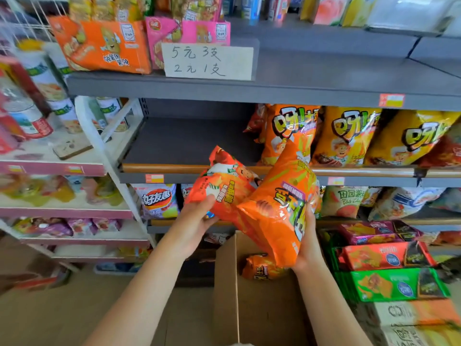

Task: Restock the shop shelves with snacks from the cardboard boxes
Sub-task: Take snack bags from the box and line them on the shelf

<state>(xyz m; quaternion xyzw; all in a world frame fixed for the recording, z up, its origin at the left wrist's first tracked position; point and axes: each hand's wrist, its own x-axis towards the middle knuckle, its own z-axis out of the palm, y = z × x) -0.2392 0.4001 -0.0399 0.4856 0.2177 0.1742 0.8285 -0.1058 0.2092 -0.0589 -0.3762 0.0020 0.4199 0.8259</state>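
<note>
From the head camera, the left hand point(197, 222) grips the lower edge of a red-orange crinkly foil snack bag point(222, 184), thumb across its front. At three o'clock from it, the right hand point(308, 242) holds a larger glossy orange snack bag point(279, 203) upside down from behind, its top corner reaching up to the grey metal middle shelf point(189, 143). The two bags touch, both in the air in front of that shelf's bare left half. At two o'clock on the same shelf stands a row of orange and yellow chip bags point(349, 136). At six o'clock from the hands sits an open brown cardboard box point(225, 283) with another orange packet point(262, 268) inside. At twelve o'clock, a handwritten white paper price sign point(208, 61) leans on the upper shelf.
</note>
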